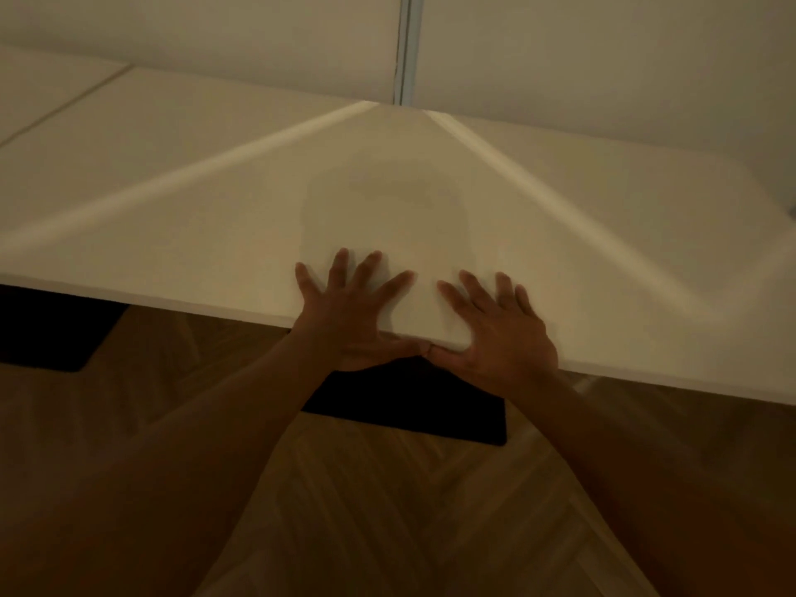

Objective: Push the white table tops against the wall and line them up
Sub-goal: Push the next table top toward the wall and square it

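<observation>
A large white table top (206, 187) fills the middle of the view, and its far edge lies along the pale wall (215, 32). My left hand (353, 312) and my right hand (499, 329) sit side by side on its near edge. Their fingers are spread flat on the top and the thumbs are tucked against the edge below, so both hands grip the edge. A second white table top (38, 92) lies at the far left, parted from the first by a thin seam. The light is dim and the picture is slightly blurred.
A grey vertical strip (407, 45) runs down the wall behind the table. Two black table bases (409, 407) (47, 333) stand on the herringbone wood floor (387, 510) under the near edge. The table's rounded right corner (749, 165) is at the far right.
</observation>
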{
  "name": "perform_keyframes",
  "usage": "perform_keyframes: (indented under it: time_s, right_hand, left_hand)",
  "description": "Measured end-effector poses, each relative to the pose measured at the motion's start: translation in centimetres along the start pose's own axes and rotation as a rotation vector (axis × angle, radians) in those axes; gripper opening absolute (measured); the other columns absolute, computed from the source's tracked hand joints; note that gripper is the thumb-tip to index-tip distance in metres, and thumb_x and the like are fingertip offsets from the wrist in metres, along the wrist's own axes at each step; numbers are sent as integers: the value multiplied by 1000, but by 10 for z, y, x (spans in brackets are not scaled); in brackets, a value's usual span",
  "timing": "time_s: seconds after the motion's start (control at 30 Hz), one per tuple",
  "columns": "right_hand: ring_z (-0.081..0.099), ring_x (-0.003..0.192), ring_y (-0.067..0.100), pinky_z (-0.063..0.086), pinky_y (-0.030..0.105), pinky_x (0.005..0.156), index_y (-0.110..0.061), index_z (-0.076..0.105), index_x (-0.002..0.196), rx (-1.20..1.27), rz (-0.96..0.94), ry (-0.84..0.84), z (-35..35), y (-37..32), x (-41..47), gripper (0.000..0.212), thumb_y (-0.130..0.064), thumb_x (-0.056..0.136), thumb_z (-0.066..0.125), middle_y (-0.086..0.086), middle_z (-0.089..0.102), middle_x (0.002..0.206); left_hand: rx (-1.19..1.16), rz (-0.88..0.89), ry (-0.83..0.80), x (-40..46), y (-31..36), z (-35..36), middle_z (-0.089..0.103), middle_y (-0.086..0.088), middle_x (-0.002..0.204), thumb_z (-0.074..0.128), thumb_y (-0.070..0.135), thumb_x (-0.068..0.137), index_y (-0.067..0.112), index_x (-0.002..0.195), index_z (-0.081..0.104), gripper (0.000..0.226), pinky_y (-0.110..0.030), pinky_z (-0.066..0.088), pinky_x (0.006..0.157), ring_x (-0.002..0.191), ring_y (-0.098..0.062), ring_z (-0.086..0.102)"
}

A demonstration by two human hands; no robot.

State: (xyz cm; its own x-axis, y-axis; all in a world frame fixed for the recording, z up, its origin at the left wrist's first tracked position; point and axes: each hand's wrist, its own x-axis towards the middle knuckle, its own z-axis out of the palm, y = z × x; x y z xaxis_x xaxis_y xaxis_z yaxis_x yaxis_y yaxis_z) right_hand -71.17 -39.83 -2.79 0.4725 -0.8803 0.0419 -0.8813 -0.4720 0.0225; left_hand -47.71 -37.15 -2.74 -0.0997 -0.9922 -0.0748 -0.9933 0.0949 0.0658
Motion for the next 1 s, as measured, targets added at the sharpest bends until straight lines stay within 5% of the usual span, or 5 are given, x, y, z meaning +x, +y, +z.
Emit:
perform_keyframes:
  time_s: [0.13,0.37,0.67,0.73,1.0]
  right_hand:
    - [-5,154,31,3,53,123,-46,0,156,80,-6,-54,-4,2,4,82,-85,85,9,-13,-1,167]
    - [11,153,21,12,47,122,-43,18,155,185,140,21,-4,-1,19,63,-63,96,9,-12,16,166]
    - [38,127,32,32,53,100,-45,28,146,150,249,-97,-29,-11,48,50,-57,98,28,-2,41,147]
    - [38,123,33,35,54,96,-44,28,146,147,253,-164,-37,-13,57,50,-56,98,33,2,39,142]
    - [35,124,32,39,53,96,-45,31,146,205,345,-329,-60,-8,81,62,-65,91,51,3,33,141]
  left_hand:
    - [-45,-54,-53,1,7,-10,-7,6,169,3,104,64,61,150,-10,98,-80,0,107,154,-37,-10]
    - [-24,-170,-116,29,26,-34,16,1,154,22,106,60,62,149,9,101,-75,29,99,135,-43,23]
    - [-148,-148,-347,51,27,-54,-1,6,168,44,96,69,51,154,21,98,-85,19,103,146,-50,3]
    - [-107,-104,-344,54,25,-54,5,3,167,36,98,68,46,153,26,100,-82,23,105,147,-48,5]
    - [-135,8,-452,93,4,-76,37,-3,140,61,63,80,43,137,48,62,-55,45,104,126,-38,37]
